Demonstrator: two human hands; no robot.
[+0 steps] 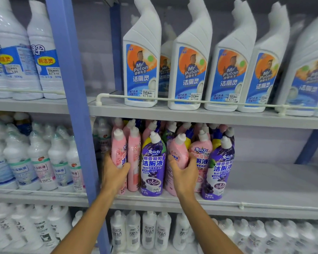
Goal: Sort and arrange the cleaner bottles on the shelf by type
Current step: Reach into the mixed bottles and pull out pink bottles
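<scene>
On the middle shelf (264,200) stands a mixed cluster of pink and purple cleaner bottles with white caps. My left hand (114,171) grips the leftmost pink bottle (119,149) at its side. My right hand (184,175) wraps around another pink bottle (178,151), which leans slightly. Between my hands stand a second pink bottle (134,158) and a purple bottle (152,165). Right of my right hand are a pink bottle (200,151) and a purple bottle (220,167). More pink, purple and yellow bottles crowd behind them, partly hidden.
The right part of the middle shelf is bare. White Mr Puton bottles (140,70) line the upper shelf behind a rail (191,101). A blue upright post (75,107) divides the left bay of white bottles (39,158). White bottles (149,230) fill the shelf below.
</scene>
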